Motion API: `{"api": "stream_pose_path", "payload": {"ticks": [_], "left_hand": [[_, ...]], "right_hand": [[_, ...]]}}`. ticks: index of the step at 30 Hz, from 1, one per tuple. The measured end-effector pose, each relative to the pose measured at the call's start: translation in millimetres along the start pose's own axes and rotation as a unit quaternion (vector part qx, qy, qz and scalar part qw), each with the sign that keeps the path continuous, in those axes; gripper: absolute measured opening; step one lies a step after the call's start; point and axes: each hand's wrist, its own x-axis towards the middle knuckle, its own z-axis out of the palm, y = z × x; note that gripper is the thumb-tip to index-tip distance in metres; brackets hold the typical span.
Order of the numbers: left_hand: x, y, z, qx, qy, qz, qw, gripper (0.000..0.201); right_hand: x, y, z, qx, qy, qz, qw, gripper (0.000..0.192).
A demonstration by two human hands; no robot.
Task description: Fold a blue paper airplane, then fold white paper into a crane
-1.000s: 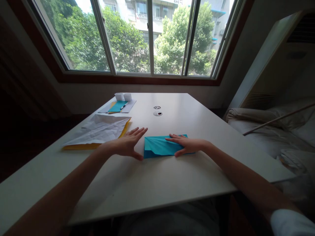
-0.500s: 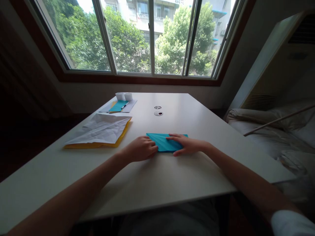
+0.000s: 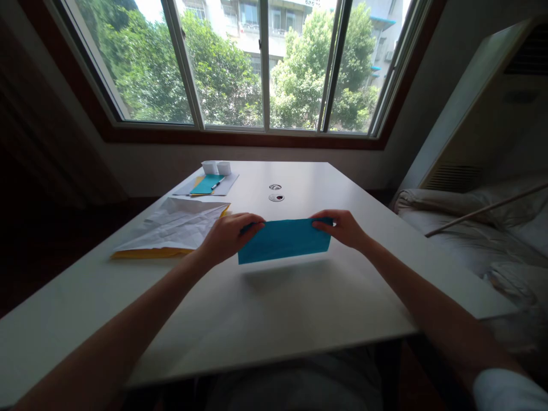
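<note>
Just above the middle of the white worktop, a folded teal paper rectangle is held up off the surface with its shadow right under it. The left hand has its fingers curled round the paper's left end, pinching it, and the right hand is pinching the top right corner the same way. Off to the left there's a crumpled white sheet lying on a yellow sheet, well apart from the hands.
</note>
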Motion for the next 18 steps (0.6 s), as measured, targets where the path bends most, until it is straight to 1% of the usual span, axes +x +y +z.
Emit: {"api": "stream_pose_path", "payload": {"ticks": [2, 4, 6, 8, 12, 18], "left_hand": [[2, -4, -3.7, -0.065, -0.021, -0.056, 0.996, 0.026], [3, -8, -4.9, -0.122, -0.033, -0.107, 0.986, 0.031], [3, -14, -3.6, -0.171, -0.031, -0.150, 0.973, 0.035], [2, -19, -1.1, -0.210, -0.017, -0.177, 0.961, 0.036], [2, -26, 4.4, -0.274, 0.023, -0.194, 0.942, 0.036], [2, -27, 8.0, -0.303, 0.050, -0.197, 0.931, 0.038]], "right_hand": [[1, 5, -1, 0.047, 0.007, 0.036, 0.998, 0.035], [2, 8, -1, 0.080, 0.011, 0.058, 0.995, 0.037], [2, 12, -2, 0.100, 0.016, 0.070, 0.992, 0.037], [3, 14, -3, 0.110, 0.024, 0.075, 0.991, 0.037], [4, 15, -3, 0.119, 0.034, 0.072, 0.990, 0.036], [4, 16, -2, 0.108, 0.041, 0.066, 0.991, 0.038]]}}
